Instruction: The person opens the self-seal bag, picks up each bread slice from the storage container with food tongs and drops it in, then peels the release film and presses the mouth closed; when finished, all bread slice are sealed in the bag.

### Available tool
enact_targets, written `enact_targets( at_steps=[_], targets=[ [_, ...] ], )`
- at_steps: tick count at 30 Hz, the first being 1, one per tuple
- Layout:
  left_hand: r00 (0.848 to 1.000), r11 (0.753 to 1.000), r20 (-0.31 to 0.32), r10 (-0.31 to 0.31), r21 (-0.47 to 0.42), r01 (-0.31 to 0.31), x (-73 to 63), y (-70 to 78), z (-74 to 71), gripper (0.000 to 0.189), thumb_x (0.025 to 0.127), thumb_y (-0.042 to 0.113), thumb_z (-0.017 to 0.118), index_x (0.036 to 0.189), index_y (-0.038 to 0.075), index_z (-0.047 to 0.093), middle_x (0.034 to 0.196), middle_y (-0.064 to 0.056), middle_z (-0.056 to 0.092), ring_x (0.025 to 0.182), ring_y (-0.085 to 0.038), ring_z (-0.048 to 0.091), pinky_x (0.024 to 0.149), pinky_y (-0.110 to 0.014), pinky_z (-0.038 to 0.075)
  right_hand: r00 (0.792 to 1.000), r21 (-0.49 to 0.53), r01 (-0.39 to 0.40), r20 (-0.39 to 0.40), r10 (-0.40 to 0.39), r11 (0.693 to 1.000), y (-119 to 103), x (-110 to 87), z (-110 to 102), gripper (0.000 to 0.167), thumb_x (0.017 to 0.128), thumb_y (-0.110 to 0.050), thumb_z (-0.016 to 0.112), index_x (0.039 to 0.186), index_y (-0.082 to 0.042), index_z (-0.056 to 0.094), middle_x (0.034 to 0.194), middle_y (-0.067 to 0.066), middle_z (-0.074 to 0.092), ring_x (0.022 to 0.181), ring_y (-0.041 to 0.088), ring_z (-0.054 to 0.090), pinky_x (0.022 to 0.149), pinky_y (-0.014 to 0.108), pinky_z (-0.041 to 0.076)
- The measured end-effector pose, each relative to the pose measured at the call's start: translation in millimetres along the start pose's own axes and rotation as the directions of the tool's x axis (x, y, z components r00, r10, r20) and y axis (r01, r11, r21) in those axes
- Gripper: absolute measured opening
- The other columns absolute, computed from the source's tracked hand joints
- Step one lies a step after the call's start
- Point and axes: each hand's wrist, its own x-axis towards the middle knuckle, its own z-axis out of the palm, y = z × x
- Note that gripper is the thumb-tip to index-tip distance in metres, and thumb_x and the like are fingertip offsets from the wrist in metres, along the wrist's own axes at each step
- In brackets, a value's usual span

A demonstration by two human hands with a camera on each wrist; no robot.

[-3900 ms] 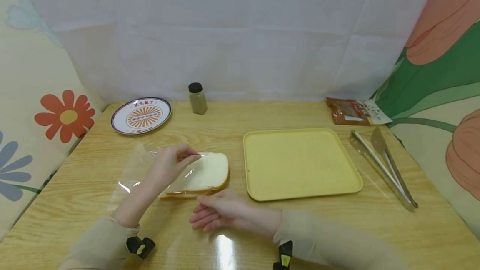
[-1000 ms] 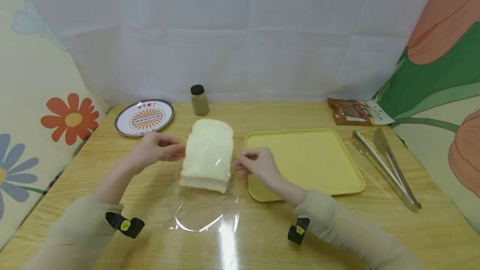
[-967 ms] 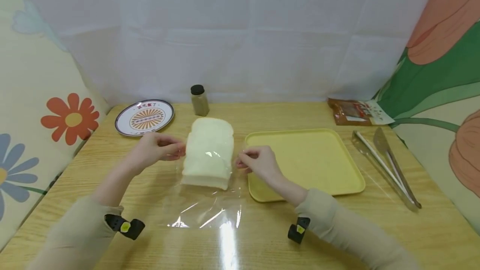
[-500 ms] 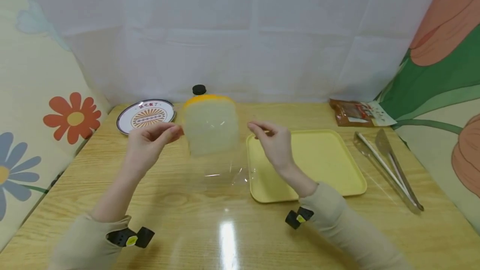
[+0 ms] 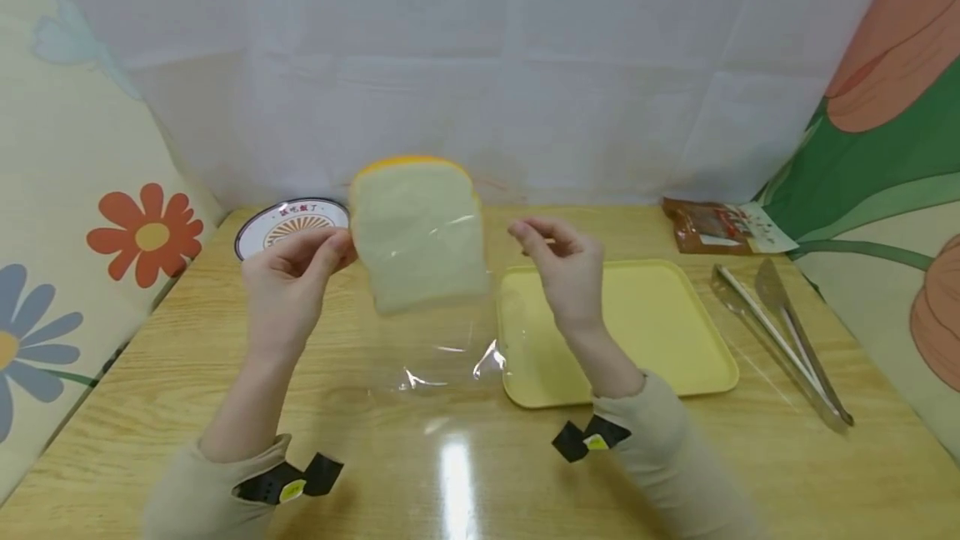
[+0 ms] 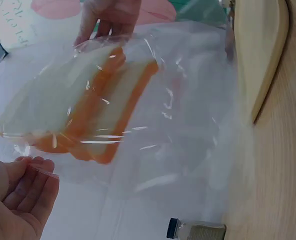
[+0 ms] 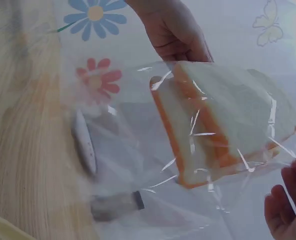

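In the head view, two slices of white bread [image 5: 420,232] with orange-brown crusts hang inside a clear plastic bag [image 5: 442,369], raised above the table. My left hand [image 5: 288,290] pinches the bag's left edge between thumb and fingers. At the opposite edge, my right hand [image 5: 566,273] pinches the film the same way. The left wrist view shows both bread slices [image 6: 53,100] overlapping, one shifted against the other. From the right wrist, the bag [image 7: 133,135] looks wrinkled and shiny around the bread, and its lower part hangs slack.
A yellow tray [image 5: 652,332] lies on the right, partly behind my right hand. Past it are metal tongs [image 5: 772,336] and a brown food packet [image 5: 708,227]. A patterned plate [image 5: 300,217] stands back left. The bag hides a black-capped bottle [image 6: 200,231] from the head camera.
The bag lay sideways under my left hand at first, then was turned lengthwise with both hands at its sides. Since then both hands have lifted it and tilted it upright.
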Motion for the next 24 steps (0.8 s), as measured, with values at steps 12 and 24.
enact_targets(
  at_steps=[12,24],
  targets=[
    [1.0,0.999,-0.008,0.002,-0.035,-0.002,-10.5,-3.5,-6.7,0.008,0.085,-0.004,0.064,0.088,-0.008,0.07,0.077,0.002,0.073,0.071,-0.008,0.069,0.068,-0.017,0.057,0.992,0.059,0.006,0.129,-0.013,0.998,4,-2.9,2,0.01,0.081,0.006,0.067,0.088,0.014,0.067,0.081,-0.002,0.073,0.075,0.008,0.067,0.072,0.022,0.057],
    [0.997,0.961,0.068,-0.021,0.276,0.002,-9.4,-6.6,-9.2,0.015,0.088,0.007,0.064,0.093,-0.007,0.069,0.078,0.021,0.069,0.074,-0.001,0.066,0.07,-0.013,0.055,0.985,0.075,-0.042,0.169,0.028,0.996,6,2.0,-10,0.007,0.081,0.007,0.067,0.087,0.009,0.07,0.08,-0.008,0.072,0.075,0.006,0.066,0.073,0.022,0.056]
  ],
)
